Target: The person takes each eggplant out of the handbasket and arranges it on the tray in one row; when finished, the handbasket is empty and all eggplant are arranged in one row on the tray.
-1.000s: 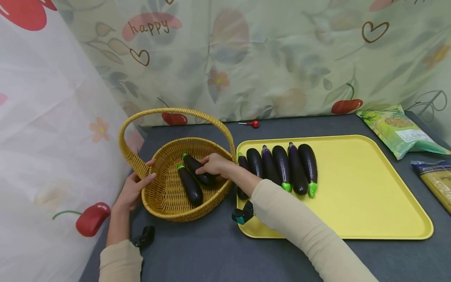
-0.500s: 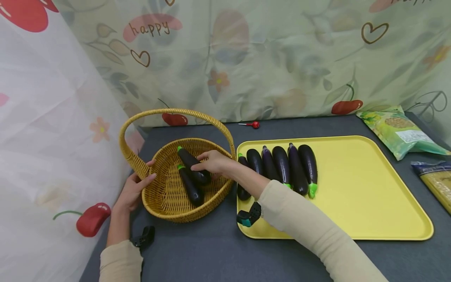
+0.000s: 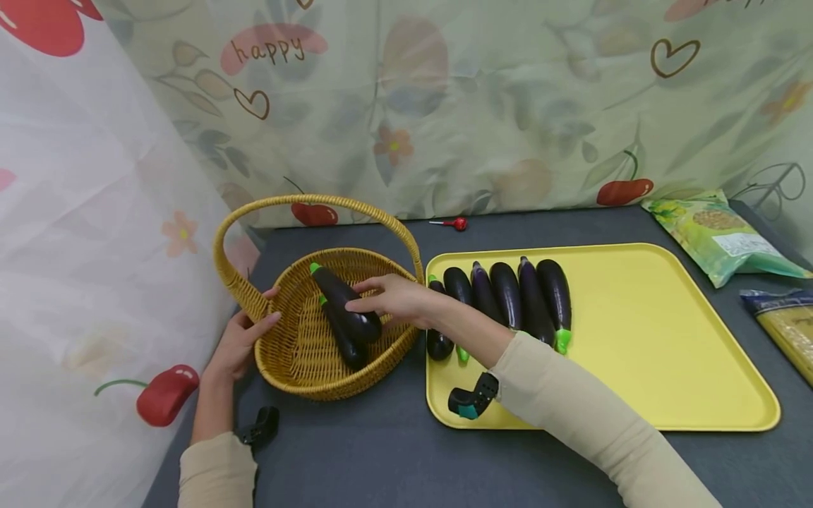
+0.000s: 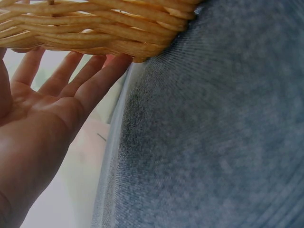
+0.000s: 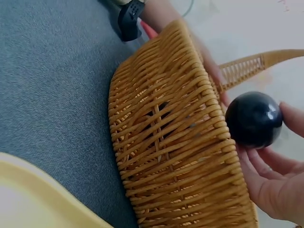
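A wicker basket (image 3: 279, 367) with a tall arched handle stands at the left of the table. My left hand (image 3: 244, 339) grips its left rim at the foot of the handle, thumb over the edge; in the left wrist view the fingers (image 4: 90, 78) lie along the outer wall. My right hand (image 3: 394, 300) reaches over the right rim and holds a dark eggplant (image 3: 339, 293) between thumb and fingers. Its blunt end (image 5: 254, 119) shows at rim height in the right wrist view. Below it, a second eggplant (image 3: 346, 349) lies in the basket, partly covered.
A yellow tray (image 3: 667, 353) lies to the right, with several eggplants (image 3: 552, 296) side by side at its left end; my right forearm passes over them. A lollipop (image 3: 459, 224) lies behind the tray. Two food bags (image 3: 724, 236) sit at the far right.
My right hand has lifted the eggplant inside the basket, its green end moving left and up over the other eggplant. The right forearm has shifted right. The left hand stays on the rim.
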Demonstrator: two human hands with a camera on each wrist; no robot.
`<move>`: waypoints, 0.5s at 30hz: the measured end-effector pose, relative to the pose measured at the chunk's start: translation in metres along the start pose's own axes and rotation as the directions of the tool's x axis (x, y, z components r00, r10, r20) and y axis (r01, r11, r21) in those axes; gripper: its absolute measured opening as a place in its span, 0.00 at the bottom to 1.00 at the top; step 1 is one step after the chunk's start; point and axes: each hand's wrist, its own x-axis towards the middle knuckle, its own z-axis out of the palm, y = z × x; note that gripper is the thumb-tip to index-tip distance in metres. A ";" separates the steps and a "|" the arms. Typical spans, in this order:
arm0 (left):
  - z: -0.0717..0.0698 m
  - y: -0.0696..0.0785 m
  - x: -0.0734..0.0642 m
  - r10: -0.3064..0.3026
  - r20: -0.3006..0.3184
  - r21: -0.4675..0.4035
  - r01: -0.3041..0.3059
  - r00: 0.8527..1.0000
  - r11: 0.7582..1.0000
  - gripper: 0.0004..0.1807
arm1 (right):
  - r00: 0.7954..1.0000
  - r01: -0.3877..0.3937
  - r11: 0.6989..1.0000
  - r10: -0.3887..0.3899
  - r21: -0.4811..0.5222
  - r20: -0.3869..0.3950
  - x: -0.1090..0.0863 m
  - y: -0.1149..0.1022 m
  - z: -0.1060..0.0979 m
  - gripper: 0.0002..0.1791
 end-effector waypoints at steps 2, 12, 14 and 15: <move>0.000 0.000 0.000 0.006 0.003 -0.001 -0.006 1.000 1.000 0.27 | 1.000 0.003 1.000 -0.004 0.017 0.024 -0.005 0.002 -0.002 0.29; -0.002 -0.002 0.000 0.032 0.018 0.006 -0.032 0.999 0.999 0.26 | 0.982 0.017 0.994 -0.036 0.106 0.186 -0.032 0.009 -0.015 0.31; -0.002 -0.002 0.000 0.030 0.016 0.015 -0.030 0.999 0.999 0.26 | 0.975 0.025 0.995 -0.044 0.092 0.217 -0.037 0.011 -0.018 0.31; -0.001 -0.002 0.000 0.028 0.014 0.019 -0.028 1.000 0.999 0.27 | 0.972 0.028 0.996 -0.047 0.084 0.228 -0.040 0.012 -0.019 0.30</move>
